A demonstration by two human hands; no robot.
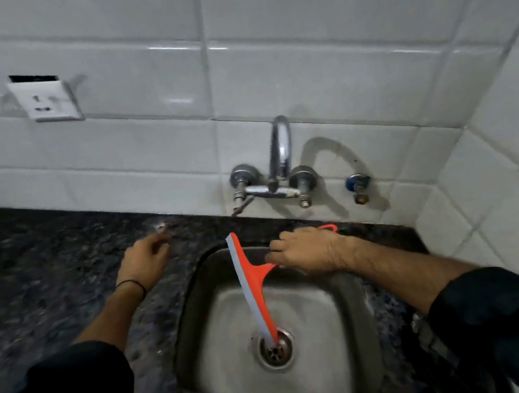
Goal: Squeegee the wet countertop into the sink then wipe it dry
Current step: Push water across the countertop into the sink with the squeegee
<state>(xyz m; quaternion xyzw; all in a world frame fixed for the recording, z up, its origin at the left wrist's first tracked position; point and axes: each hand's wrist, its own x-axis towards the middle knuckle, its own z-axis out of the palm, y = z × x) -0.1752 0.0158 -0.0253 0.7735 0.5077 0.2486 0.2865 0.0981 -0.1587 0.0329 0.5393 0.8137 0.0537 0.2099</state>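
Note:
An orange squeegee (250, 276) with a pale blade hangs over the steel sink (347, 311), its blade running from the sink's back rim down to the drain (275, 350). My right hand (307, 251) is closed on its handle at the sink's back right rim. My left hand (144, 262) hovers over the dark speckled countertop (37, 282) left of the sink, fingers loosely curled and holding nothing. A small wet glint shows on the countertop just beyond its fingertips.
A chrome wall tap (281, 159) with two valves juts over the back of the sink. A blue-capped valve (358, 185) sits to its right. A white socket plate (44, 101) hangs loose on the tiled wall. A tiled side wall closes the right end.

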